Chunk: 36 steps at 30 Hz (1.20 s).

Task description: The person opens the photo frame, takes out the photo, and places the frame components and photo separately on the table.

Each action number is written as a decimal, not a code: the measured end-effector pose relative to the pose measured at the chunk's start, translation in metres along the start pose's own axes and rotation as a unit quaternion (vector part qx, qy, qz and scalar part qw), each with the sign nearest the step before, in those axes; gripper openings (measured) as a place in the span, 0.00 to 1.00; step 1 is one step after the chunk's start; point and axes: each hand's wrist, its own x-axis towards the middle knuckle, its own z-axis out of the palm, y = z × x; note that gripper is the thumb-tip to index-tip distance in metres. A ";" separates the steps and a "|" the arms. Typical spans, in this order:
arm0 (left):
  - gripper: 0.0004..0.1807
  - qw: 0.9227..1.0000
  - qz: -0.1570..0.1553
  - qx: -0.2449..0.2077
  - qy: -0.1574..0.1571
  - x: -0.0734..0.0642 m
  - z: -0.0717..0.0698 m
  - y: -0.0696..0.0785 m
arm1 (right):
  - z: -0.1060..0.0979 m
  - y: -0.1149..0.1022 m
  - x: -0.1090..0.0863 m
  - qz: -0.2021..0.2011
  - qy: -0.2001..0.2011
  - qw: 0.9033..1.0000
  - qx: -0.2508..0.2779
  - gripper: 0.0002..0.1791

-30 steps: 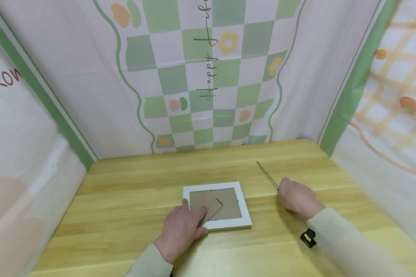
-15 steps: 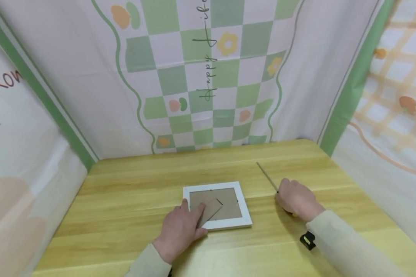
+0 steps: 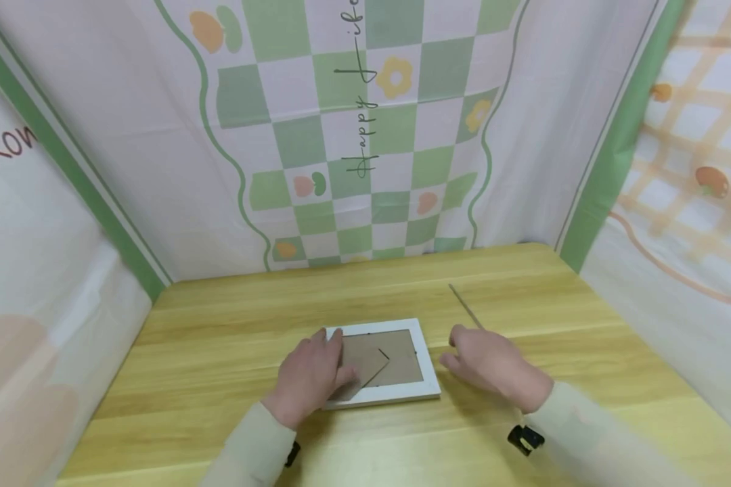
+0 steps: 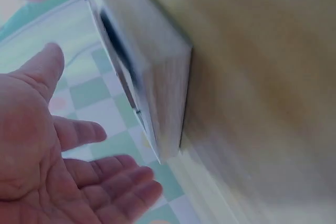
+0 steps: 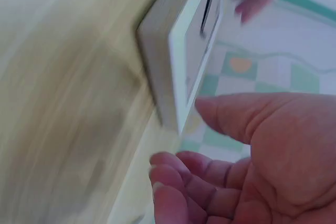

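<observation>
A white picture frame point(image 3: 428, 368) lies back side up on the table, its brown backing board point(image 3: 399, 345) showing with a folded stand leg. Over its left end is my left hand point(image 3: 307, 375), fingers extended; the left wrist view shows a gap between palm and frame. My right hand point(image 3: 493, 365) hovers just right of the frame, fingers loosely bent and holding nothing, as the right wrist view shows. Beyond that hand, a thin grey rod point(image 3: 465, 304), like a screwdriver shaft, lies on the table; its near end is hidden behind the hand.
The wooden table point(image 3: 231, 325) is bordered by printed fabric at the back point(image 3: 396, 176), left and right. A black strap piece point(image 3: 526, 439) hangs at the right wrist.
My right hand has let go of the thin rod and moved left toward the frame. My left hand has lifted and shifted slightly back and left, its fingers straighter. The picture frame has stayed put.
</observation>
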 end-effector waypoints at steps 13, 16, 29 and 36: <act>0.27 0.998 0.027 -0.033 -0.052 0.035 0.005 -0.012 | 0.018 -0.039 -0.010 -0.001 -0.019 1.000 0.005 0.31; 0.26 0.997 0.034 -0.017 -0.066 0.035 0.009 -0.011 | 0.021 -0.042 -0.011 -0.004 -0.016 1.000 0.001 0.31; 0.27 0.995 0.022 0.015 -0.101 0.037 0.011 -0.009 | 0.023 -0.044 -0.011 -0.004 -0.002 1.000 0.000 0.29; 0.27 0.995 0.018 0.019 -0.097 0.037 0.010 -0.007 | 0.020 -0.043 -0.011 -0.001 -0.007 1.000 -0.003 0.29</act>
